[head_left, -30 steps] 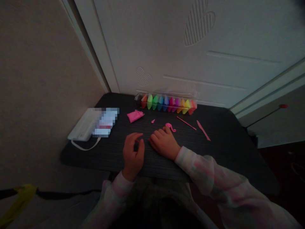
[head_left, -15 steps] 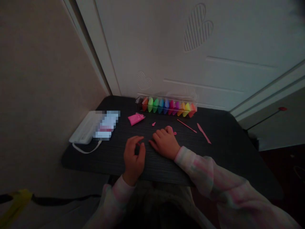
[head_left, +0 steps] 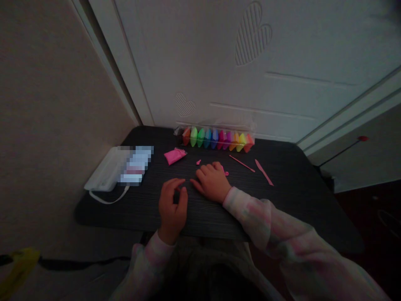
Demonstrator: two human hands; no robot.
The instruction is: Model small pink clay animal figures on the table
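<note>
My right hand (head_left: 213, 182) lies palm down on the dark table, fingers slightly bent over a piece of pink clay (head_left: 226, 172). Only a small ring-like end of that clay shows beyond the fingers; the rest is hidden. My left hand (head_left: 172, 207) hovers near the front edge, thumb and fingers curved apart with nothing between them. A small pink clay scrap (head_left: 198, 162) sits just beyond my right hand. To its right are a thin pink modelling stick (head_left: 242, 163) and a pink plastic knife (head_left: 264, 172).
A crumpled pink clay packet (head_left: 174, 156) is at the left middle of the table (head_left: 213, 221). Along the back stands a clear tray of coloured clay packs (head_left: 214, 138). A white box-like device (head_left: 105, 169) with a cable (head_left: 109, 202) occupies the left side, beside a blurred-out screen.
My right hand has slid slightly forward and covers more of the pink clay. My left hand keeps its curved pose. The whole view has shifted a little.
</note>
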